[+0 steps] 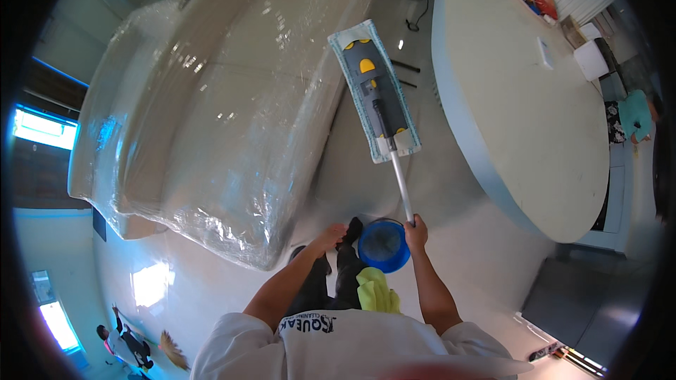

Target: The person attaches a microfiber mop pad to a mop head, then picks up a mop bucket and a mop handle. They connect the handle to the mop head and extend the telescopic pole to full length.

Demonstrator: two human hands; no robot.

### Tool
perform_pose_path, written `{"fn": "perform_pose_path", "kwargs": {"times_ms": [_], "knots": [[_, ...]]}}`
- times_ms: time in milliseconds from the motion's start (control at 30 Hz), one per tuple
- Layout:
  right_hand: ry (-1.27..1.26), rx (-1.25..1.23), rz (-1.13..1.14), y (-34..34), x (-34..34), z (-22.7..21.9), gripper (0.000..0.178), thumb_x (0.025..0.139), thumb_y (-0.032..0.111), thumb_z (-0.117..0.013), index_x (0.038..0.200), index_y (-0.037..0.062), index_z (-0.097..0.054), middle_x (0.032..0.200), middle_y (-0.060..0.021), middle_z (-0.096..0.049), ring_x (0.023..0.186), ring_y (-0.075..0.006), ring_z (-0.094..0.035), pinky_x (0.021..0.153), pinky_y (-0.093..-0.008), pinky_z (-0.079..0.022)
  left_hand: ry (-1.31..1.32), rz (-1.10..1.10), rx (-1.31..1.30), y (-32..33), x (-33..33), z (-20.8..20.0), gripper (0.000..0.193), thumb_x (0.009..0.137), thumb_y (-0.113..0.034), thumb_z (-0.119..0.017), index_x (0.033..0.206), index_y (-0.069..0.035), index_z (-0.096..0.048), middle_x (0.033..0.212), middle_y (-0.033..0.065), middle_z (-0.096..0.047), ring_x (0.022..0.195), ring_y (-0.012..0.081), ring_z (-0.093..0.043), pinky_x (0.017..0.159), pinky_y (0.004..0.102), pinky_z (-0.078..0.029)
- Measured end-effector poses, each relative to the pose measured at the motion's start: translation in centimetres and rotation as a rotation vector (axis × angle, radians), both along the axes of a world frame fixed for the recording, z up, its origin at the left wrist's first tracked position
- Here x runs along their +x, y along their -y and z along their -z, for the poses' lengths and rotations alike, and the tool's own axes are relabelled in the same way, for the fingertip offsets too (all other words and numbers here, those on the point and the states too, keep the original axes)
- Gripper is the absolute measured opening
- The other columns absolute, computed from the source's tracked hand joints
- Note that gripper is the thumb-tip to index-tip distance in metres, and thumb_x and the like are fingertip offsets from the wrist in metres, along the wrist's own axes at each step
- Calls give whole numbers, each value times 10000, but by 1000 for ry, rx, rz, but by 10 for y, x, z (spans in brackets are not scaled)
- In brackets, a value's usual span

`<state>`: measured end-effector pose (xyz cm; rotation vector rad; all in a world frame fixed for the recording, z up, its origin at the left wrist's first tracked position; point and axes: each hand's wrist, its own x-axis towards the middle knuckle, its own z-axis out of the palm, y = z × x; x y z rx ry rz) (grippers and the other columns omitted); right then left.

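Note:
My right hand [416, 232] is wrapped round the metal pole of a flat mop [379, 102], whose head is lifted and turned up. Its grey plate with yellow tabs faces me, framed by a white and light-blue pad. Beside my feet stands a blue bucket [403, 253] with what looks like cloudy water in it, just left of and below my right hand. My left hand [329, 238] hangs near my leg, its fingers loosely stretched out with nothing visible in them. A yellow-green cloth [377, 292] hangs at my waist.
A large sofa [211, 98] wrapped in clear plastic fills the left. Along the right runs a long curved white counter [517, 112] with packages at its far end. A dark cabinet [584, 302] stands lower right. Two other people are about, one [125, 341] near a broom [172, 352].

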<state>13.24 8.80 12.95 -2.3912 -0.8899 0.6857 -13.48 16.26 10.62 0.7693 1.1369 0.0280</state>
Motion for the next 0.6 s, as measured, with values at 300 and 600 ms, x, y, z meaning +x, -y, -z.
{"fn": "perform_pose_path", "kwargs": {"times_ms": [300,600], "knots": [[-5,-216,177,-14,48,144,168,678,220,-506,693,54,-529,601,-120,-554,567,-292,-543,542,-389,-413,-180,-109,-102,-7,-10,143,431,807,-432,-541,988,-41,-521,795,35,-541,626,113,-474,553,267,-394],[10,-186,242,-36,108,288,152,691,206,-547,694,56,-521,575,-68,-519,503,-184,-508,486,-328,-394,-328,-238,-249,-42,-17,297,444,826,-445,-504,1033,-53,-484,831,44,-554,723,182,-524,637,320,-421]]}}
